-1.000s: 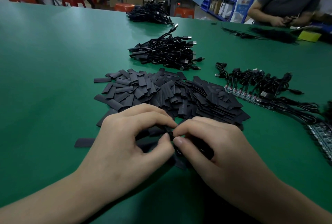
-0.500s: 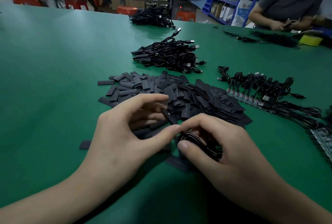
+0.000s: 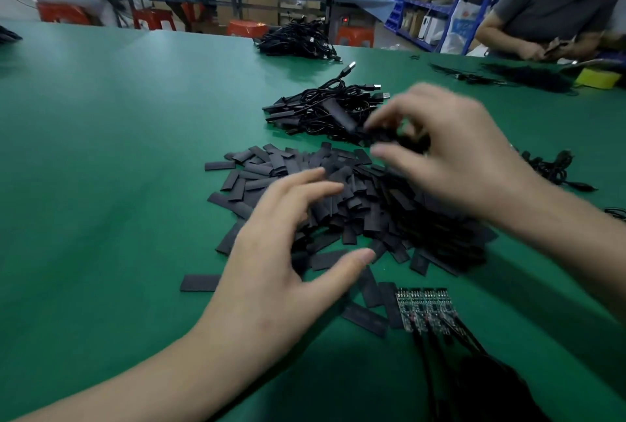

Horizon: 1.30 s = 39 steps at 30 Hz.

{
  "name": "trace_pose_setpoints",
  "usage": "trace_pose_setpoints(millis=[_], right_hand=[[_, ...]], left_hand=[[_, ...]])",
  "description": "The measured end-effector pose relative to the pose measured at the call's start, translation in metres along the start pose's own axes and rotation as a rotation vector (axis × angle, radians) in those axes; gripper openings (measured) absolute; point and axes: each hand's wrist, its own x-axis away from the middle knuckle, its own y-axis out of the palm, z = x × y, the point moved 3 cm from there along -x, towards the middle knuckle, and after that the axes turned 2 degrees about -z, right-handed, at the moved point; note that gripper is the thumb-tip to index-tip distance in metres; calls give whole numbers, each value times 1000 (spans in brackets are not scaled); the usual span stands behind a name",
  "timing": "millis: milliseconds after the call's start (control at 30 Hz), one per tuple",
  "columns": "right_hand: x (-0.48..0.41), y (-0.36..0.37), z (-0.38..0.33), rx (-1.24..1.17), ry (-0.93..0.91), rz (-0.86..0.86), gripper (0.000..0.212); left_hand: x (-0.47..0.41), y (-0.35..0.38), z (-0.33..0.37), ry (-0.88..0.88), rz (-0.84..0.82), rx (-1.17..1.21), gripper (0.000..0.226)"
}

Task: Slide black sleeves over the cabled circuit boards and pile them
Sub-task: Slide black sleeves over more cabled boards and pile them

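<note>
A wide heap of flat black sleeves (image 3: 372,205) lies on the green table (image 3: 101,150). My left hand (image 3: 281,252) hovers at the heap's near left edge, fingers spread and relaxed, holding nothing. My right hand (image 3: 450,150), blurred, reaches past the heap and grips a coiled black cable with a sleeved board (image 3: 403,140) beside the pile of sleeved cables (image 3: 318,110). A strip of bare circuit boards (image 3: 425,308) with black cables attached lies near the front edge.
Another cable pile (image 3: 298,39) sits farther back. Loose cables (image 3: 555,167) lie to the right. A second person (image 3: 559,5) works at the far right corner, near black parts (image 3: 535,74) and a yellow object (image 3: 598,78).
My hands have parted. The right hand carried the sleeved cable away toward the far pile. The left hand let go and opened over the sleeves.
</note>
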Motion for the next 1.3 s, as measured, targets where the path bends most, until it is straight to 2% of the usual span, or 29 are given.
trace_pose_setpoints(millis=[133,300,433,500,567,667,767,833,900,967,1033,1100,1167,1300], right_hand=[[-95,14,35,183,-45,6,24],[-186,55,50,387,-129,-108,26],[-213,99,53,468,-182,-269,25],[-212,117,57,560,-201,-394,30],[-209,120,56,593,-163,-427,39],[-190,94,35,469,-114,-279,46],[-133,55,10,281,-176,-209,36],[-82,31,-2,162,-192,-273,25],[-33,10,-9,111,-188,-411,21],[10,-3,-10,95,-119,-564,24],[46,-7,-8,125,-76,-660,38],[73,-4,-7,207,-87,-676,54],[92,0,-9,256,-79,-632,58],[100,3,-10,181,6,-544,26]], left_hand=[[1,2,4,59,-56,-95,46],[2,5,4,125,-88,-134,46],[3,7,1,165,-101,-150,47],[2,7,0,168,-107,-150,46],[2,8,0,165,-110,-157,45],[1,7,-1,136,-119,-169,41],[-1,5,-4,64,-100,-148,34],[-2,4,-5,29,-88,-152,29],[-4,4,-4,13,-90,-150,26],[-4,4,-1,21,-92,-144,23],[-3,4,1,32,-92,-147,18],[-2,4,3,33,-96,-147,15],[0,4,7,47,-100,-155,16],[4,4,11,88,-120,-170,15]])
